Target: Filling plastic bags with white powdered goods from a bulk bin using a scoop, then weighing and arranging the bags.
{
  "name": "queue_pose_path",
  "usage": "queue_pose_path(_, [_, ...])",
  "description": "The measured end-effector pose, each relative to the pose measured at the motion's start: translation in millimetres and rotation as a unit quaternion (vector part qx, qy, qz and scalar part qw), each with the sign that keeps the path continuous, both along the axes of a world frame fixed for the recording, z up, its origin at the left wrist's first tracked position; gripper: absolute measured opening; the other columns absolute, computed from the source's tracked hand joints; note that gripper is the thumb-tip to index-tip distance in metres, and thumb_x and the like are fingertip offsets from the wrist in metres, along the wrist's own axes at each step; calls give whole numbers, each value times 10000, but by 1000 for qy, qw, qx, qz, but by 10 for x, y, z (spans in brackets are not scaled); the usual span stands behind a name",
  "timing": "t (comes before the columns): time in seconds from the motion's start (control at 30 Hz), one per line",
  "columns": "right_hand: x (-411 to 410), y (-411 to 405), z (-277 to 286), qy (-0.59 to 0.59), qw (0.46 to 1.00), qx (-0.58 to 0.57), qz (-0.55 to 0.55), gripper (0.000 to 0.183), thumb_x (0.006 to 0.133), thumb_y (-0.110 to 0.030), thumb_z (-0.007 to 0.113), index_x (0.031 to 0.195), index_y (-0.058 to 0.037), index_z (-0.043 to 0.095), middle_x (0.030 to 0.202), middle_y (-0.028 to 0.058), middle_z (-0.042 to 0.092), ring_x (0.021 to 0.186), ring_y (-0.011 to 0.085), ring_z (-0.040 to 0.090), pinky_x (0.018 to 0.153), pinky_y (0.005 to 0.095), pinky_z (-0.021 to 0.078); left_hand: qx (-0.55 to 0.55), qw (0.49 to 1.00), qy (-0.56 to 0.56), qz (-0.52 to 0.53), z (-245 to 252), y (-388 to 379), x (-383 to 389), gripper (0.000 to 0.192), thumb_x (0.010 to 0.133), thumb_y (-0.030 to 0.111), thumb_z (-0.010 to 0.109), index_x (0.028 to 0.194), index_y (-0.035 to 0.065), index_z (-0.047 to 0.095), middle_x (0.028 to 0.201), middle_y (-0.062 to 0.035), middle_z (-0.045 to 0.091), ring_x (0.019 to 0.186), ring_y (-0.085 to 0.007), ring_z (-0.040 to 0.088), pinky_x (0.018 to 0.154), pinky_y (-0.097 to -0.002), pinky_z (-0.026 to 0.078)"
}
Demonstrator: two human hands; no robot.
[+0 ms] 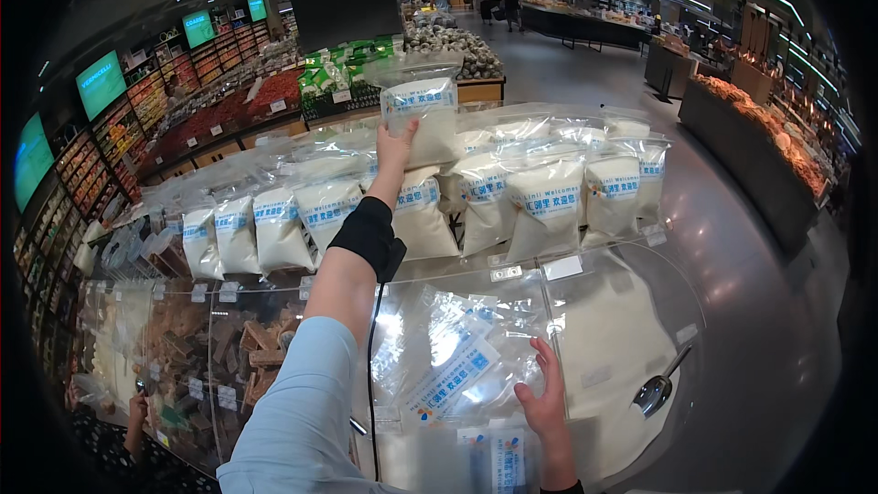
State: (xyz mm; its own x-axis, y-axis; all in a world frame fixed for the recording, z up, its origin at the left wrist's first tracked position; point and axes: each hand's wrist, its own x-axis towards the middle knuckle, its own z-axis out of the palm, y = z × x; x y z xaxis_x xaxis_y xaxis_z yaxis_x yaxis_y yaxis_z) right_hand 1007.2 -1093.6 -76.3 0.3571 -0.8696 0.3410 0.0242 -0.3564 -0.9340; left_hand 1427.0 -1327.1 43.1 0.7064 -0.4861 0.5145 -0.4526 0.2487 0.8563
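Observation:
My left hand [398, 145] reaches far forward and grips a clear zip bag of white powder or grains [432, 116], held upright above the back row of similar bags. Beneath it stands another filled bag [417, 219] in that row. My right hand [545, 398] is low on the right, fingers apart, over the clear bin lid, with nothing in it. To its left, flat empty printed plastic bags [453, 370] lie on the lid. More printed bags [506, 456] lie nearer to me, left of my right wrist.
Right of my right hand, a metal scoop [662, 384] rests by a bin of white powder or grains [607, 329]. Bins of brown blocks [264, 346] lie left. Another person's hand [138, 408] is at the lower left. A black cable [372, 370] hangs near my left arm.

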Motion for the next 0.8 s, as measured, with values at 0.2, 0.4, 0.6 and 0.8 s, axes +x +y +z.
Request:
queue_pose_path(0.2, [-14,-64,-130,-9,999,41,-32,659,700,-144,658,1299,-23,412,1283,136,464,1220,271,418,1032,393,315,13,999,41,-3,-70,-84,-34,862,653,582,730,1187,-37,455,1114,-197,575,1031,-289,563,877,-354,434])
queue_pose_path(0.4, [27,-20,-268,15,999,43,-17,605,715,-80,621,1285,-23,426,1270,134,472,1208,268,429,1023,394,327,39,996,50,-63,-42,-38,93,751,737,482,719,1206,-29,434,1119,-150,565,992,-228,556,864,-322,435])
queue_pose_path(0.6, [-7,31,-318,-1,999,50,-22,566,734,-125,596,1268,-19,442,1254,136,486,1188,273,448,1009,393,343,9,1000,27,-8,-10,-22,68,876,648,586,738,1195,-35,450,1115,-173,574,1023,-262,559,872,-335,428])
queue_pose_path(0.8, [-114,67,-386,24,996,81,-26,541,749,-122,580,1264,-19,451,1251,132,491,1184,264,453,992,403,361,-133,978,120,-108,149,9,-102,862,655,585,735,1188,-33,456,1098,-170,576,1020,-252,544,864,-318,419])
